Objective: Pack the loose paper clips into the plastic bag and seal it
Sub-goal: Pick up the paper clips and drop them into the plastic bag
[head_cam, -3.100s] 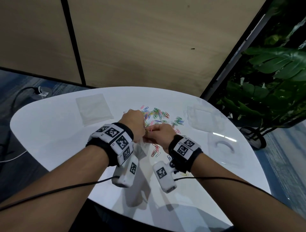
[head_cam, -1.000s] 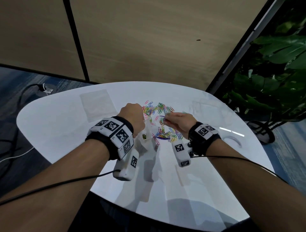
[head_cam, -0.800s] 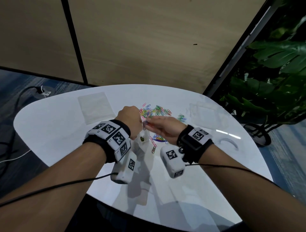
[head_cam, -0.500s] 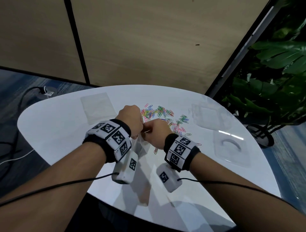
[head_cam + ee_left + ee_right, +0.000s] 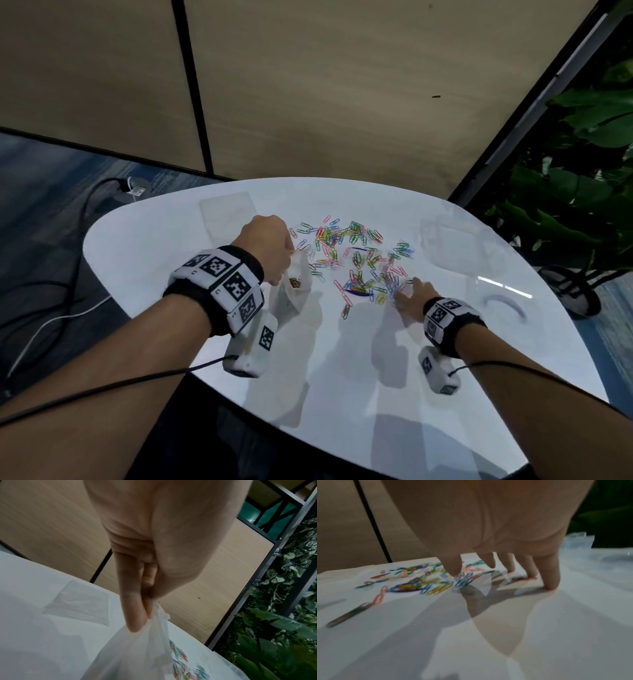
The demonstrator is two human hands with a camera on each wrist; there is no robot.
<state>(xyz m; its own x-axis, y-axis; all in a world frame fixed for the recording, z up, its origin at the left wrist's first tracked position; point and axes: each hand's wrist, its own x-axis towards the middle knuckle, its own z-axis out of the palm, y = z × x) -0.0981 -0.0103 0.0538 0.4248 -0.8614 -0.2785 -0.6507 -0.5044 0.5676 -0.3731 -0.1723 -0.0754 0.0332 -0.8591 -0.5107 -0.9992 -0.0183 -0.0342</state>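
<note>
A pile of coloured paper clips (image 5: 356, 253) lies spread over the middle of the white table (image 5: 157, 260). My left hand (image 5: 284, 270) pinches the rim of a clear plastic bag (image 5: 291, 294), which hangs from it just left of the pile with a few clips in its bottom. The left wrist view shows thumb and fingers (image 5: 133, 608) closed on the bag's (image 5: 137, 655) top edge. My right hand (image 5: 407, 291) is at the pile's near right edge, spread, with its fingertips (image 5: 551, 577) down on the table and the thumb among the clips (image 5: 419, 582).
A spare flat clear bag (image 5: 229, 216) lies at the back left of the table. Two more clear plastic pieces (image 5: 455, 246) (image 5: 503, 301) lie on the right side. A leafy plant (image 5: 582, 171) stands beyond the right edge. Cables run over the floor at the left.
My right hand left the bag's mouth and moved right and down to the pile's edge, its fingers now spread. The left hand keeps holding the bag in about the same place.
</note>
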